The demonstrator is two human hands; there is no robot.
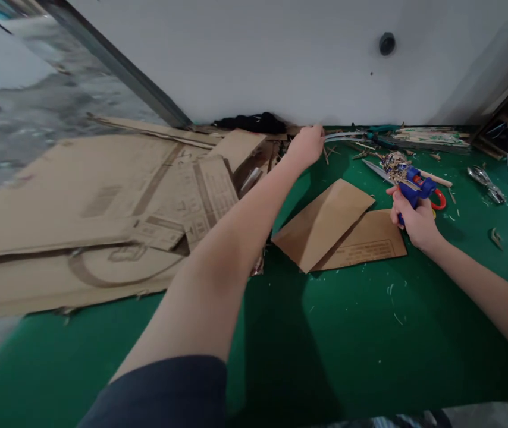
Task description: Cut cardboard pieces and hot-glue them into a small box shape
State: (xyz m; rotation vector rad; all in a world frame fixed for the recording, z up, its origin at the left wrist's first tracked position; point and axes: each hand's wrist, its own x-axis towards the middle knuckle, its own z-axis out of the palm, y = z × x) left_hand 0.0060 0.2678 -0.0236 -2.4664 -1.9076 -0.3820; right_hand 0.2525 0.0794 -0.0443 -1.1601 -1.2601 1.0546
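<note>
My right hand is wrapped around the handle of a blue glue gun, held over the green table. Close by lie scissors with red handles, partly covered by the gun and a heap of small wood scraps. At the back of the table, by the white panel, my left hand is closed, its fingertips at the end of a pale translucent stick. Two pieces of brown cardboard overlap between my hands, one on top of the other.
Large flattened cardboard sheets cover the left side of the green table. A white panel rises behind. Thin wood strips lie along it. A metal tool rests at right, and black cloth lies at the back.
</note>
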